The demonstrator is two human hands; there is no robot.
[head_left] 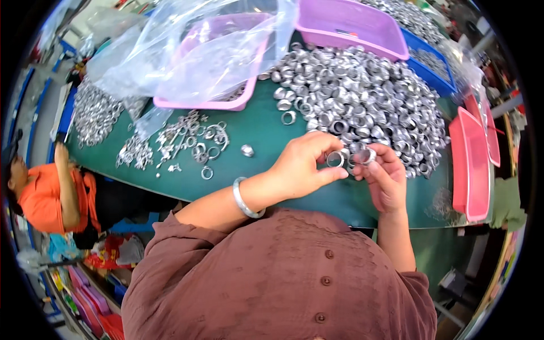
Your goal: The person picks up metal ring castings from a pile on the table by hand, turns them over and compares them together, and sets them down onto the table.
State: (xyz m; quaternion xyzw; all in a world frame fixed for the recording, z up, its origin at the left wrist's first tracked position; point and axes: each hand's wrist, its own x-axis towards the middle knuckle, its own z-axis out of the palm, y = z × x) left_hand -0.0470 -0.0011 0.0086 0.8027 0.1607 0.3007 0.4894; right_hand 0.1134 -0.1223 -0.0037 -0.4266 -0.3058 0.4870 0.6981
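Note:
Between the thumb and fingers of my left hand (309, 164) is a silver-coloured metal ring (335, 159), its opening turned toward me. My right hand (387, 178) pinches another metal ring (366, 156) close beside it. The two hands nearly meet over the near edge of a large heap of similar rings (374, 102). Something small and metallic shows between the hands, but I cannot make out whether either hand holds it. A pale bangle (241, 198) circles my left wrist.
The green table (266, 184) also bears a lone ring (247, 150) and small piles of metal pieces (187, 139) at left. Purple trays (351, 25), a clear plastic bag (198, 62), a blue tray (430, 71) and a pink tray (471, 164) surround the heap. Another person (48, 195) sits at far left.

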